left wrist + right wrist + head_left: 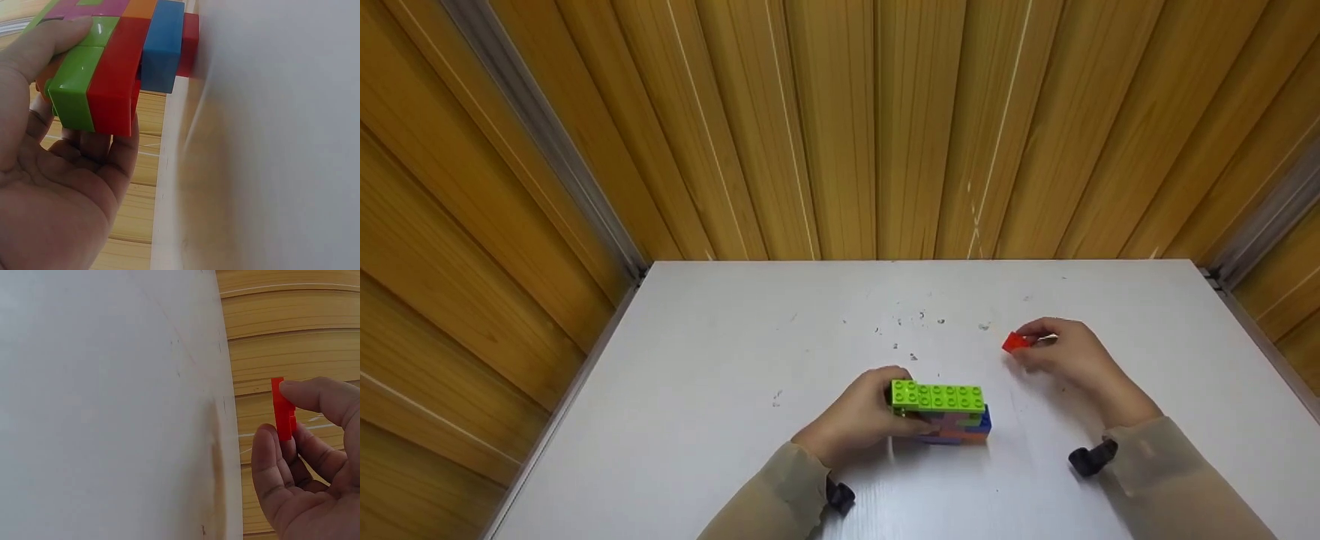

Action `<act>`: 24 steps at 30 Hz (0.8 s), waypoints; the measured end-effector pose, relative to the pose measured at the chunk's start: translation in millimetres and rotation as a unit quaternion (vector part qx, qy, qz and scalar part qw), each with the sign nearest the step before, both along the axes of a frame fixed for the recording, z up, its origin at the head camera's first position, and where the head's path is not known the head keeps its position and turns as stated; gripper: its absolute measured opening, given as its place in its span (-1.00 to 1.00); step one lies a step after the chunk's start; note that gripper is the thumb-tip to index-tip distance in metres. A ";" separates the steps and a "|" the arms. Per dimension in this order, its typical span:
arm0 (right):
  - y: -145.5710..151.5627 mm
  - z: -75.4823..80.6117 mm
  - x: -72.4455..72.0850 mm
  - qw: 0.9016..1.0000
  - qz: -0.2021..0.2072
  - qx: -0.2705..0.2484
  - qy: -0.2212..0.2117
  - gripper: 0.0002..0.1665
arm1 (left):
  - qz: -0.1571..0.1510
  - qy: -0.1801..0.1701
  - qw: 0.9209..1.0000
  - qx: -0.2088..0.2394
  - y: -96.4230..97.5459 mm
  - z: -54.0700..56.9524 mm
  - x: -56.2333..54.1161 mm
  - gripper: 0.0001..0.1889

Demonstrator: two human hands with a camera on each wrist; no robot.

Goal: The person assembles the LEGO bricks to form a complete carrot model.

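Observation:
My left hand (866, 412) grips the left end of a block of joined toy bricks (952, 397), thumb on the near side and fingers behind. Light green studded bricks form its top, with purple, orange and blue layers below. In the left wrist view, green, red, blue and orange bricks (115, 73) show, and a small red brick (190, 45) juts out beyond the blue one. Farther right, my right hand (1072, 356) pinches a small red brick (1015, 343) between thumb and fingers. The right wrist view shows that red brick (282, 408) edge-on at the fingertips, apart from the joined bricks.
Both hands work over a white table (697, 360) with scattered dark scuff marks. Wood-patterned panels (840, 135) rise behind its far edge and at the sides. A black wrist device (1091, 457) sits at the right cuff, another (840, 496) at the left.

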State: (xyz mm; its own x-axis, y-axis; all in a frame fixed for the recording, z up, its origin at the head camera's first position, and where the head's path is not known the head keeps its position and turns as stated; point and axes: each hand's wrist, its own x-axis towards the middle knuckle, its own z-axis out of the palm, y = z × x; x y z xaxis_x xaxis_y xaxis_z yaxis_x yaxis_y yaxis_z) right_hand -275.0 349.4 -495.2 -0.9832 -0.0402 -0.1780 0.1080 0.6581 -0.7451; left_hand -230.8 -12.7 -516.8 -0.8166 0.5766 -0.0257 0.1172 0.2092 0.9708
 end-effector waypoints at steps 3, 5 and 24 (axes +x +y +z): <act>-1.0 1.5 7.8 1.000 0.004 -0.004 -0.001 -0.36 | -0.001 0.002 1.000 0.001 0.1 0.3 -0.2 -0.64; -1.6 2.5 12.6 1.000 0.008 -0.007 0.004 -0.37 | -0.001 0.002 1.000 0.000 0.1 0.6 -0.4 -0.64; -12.3 13.0 41.6 0.994 0.045 -0.073 0.064 -0.51 | 0.002 0.000 1.000 -0.003 -0.9 2.3 1.2 -0.67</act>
